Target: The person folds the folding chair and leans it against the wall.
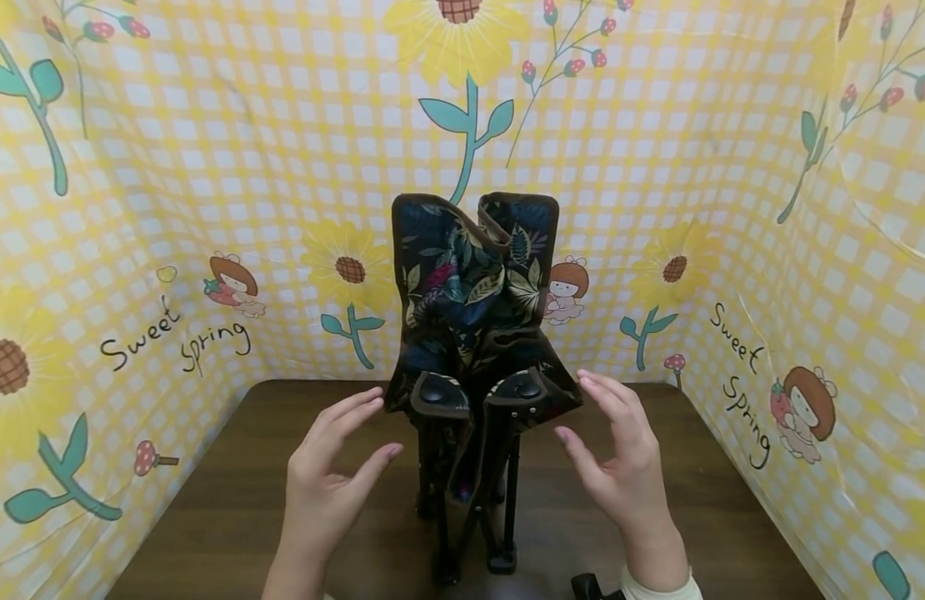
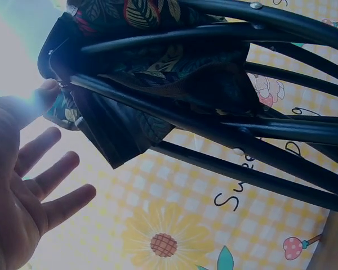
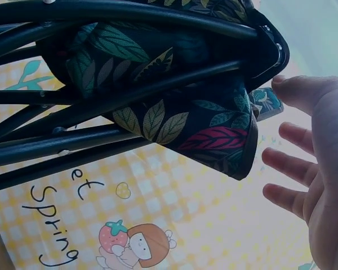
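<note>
A small folding chair stands upright on the table, partly folded. Its dark fabric carries a leaf print, and its thin black legs cross below the bunched seat. To the left of the seat's front corner is my left hand, fingers spread, fingertips right at the fabric edge. My right hand mirrors it on the other side, thumb apart from the fingers. Both palms face the chair and neither grips it. In the left wrist view black tubes run beneath the fabric; the right wrist view shows a fabric flap near the fingertips.
The dark wooden table lies under the chair. A yellow checked cloth with flowers and cartoon figures surrounds it at the back and sides. A black object sits beside the right wrist at the bottom edge.
</note>
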The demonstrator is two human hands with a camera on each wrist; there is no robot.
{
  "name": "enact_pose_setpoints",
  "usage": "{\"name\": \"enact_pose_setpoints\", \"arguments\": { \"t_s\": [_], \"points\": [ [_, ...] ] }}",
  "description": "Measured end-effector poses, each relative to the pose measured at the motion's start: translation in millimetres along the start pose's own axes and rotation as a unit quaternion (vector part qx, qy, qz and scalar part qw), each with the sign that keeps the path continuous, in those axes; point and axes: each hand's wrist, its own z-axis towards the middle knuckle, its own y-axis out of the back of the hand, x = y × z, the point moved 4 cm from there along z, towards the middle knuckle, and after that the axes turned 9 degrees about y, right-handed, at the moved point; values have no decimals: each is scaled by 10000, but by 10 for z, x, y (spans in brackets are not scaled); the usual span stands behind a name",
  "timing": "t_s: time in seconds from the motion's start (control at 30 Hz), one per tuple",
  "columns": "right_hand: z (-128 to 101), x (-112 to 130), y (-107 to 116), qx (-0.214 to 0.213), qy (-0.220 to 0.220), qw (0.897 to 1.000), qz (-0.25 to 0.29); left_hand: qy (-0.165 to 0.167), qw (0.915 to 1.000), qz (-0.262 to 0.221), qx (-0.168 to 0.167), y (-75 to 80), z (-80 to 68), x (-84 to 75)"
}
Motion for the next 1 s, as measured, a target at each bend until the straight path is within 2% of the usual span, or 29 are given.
{"name": "enact_pose_setpoints", "arguments": {
  "t_s": [0.2, 0.67, 0.83, 1.0],
  "points": [
    [-54, -11, 20, -28, -112, 9999, 4, 219, 9998, -27, 16, 3, -34, -51],
    [-241, 23, 56, -121, -460, 9986, -232, 792, 9968, 126, -44, 21, -177, 28],
    [-301, 46, 60, -147, -618, 9976, -272, 946, 9954, 97, -69, 18, -258, 46],
    [-384, 57, 47, -229, -767, 9968, -33, 1189, 9928, 157, 26, -25, -379, 53]
  ]
}}
